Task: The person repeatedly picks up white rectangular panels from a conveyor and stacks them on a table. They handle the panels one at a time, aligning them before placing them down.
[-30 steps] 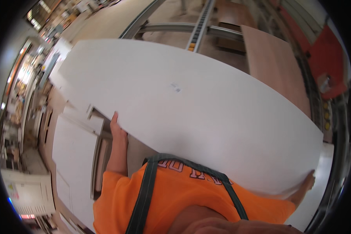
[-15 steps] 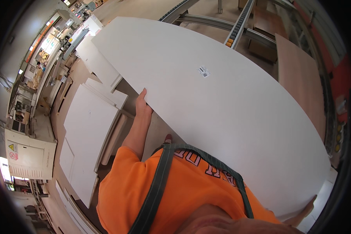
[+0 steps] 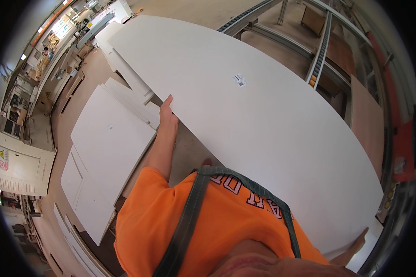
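Workshop floor (image 3: 194,9), white panel (image 3: 259,124) in 2 hands (image 3: 168,112) (image 3: 357,245)

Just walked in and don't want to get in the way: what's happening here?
Someone in an orange shirt has a large white panel in front of them. The left hand grips its near edge; the right hand is at its right end, its grip partly hidden. More white boards lie to the left, and roller rails stand beyond.
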### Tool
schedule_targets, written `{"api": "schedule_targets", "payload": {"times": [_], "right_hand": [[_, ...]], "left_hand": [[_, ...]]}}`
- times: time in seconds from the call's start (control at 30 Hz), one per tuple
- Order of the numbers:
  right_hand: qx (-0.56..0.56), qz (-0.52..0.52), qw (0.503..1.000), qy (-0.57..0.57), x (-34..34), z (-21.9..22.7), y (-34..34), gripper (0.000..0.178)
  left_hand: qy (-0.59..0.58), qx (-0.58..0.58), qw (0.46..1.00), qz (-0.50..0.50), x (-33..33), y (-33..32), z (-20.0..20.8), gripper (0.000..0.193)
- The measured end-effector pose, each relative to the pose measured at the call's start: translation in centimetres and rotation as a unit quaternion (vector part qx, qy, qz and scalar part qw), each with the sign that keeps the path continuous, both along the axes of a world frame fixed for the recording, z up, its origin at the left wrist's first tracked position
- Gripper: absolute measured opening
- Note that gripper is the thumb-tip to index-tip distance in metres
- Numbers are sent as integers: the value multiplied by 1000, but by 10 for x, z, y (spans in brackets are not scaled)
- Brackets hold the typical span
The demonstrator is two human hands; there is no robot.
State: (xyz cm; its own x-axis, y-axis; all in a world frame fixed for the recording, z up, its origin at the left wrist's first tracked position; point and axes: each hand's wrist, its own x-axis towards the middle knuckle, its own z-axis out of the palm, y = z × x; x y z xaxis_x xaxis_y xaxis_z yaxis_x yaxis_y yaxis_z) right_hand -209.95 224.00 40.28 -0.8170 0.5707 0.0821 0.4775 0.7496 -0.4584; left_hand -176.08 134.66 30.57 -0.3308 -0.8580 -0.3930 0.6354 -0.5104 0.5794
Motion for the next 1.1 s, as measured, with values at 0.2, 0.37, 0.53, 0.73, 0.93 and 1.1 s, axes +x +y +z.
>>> {"api": "schedule_targets", "payload": {"times": [0.2,0.37,0.53,0.73,0.93,1.1], "right_hand": [[14,4,1000,-18,10,34,-73,91],[21,8,999,-33,28,66,-108,92],[37,19,997,-59,30,97,-128,92],[45,57,992,-103,4,124,-151,93],[-31,156,980,-119,0,121,-245,91],[-99,214,963,-130,37,102,-373,86]], "left_hand": [[12,36,999,27,21,-83,-10,42],[18,57,998,23,35,-122,-10,43],[12,69,996,47,42,-144,-9,45],[4,61,997,44,51,-179,-21,44],[-48,23,997,62,69,-248,-38,39],[-45,9,999,25,76,-281,-40,35]]}}
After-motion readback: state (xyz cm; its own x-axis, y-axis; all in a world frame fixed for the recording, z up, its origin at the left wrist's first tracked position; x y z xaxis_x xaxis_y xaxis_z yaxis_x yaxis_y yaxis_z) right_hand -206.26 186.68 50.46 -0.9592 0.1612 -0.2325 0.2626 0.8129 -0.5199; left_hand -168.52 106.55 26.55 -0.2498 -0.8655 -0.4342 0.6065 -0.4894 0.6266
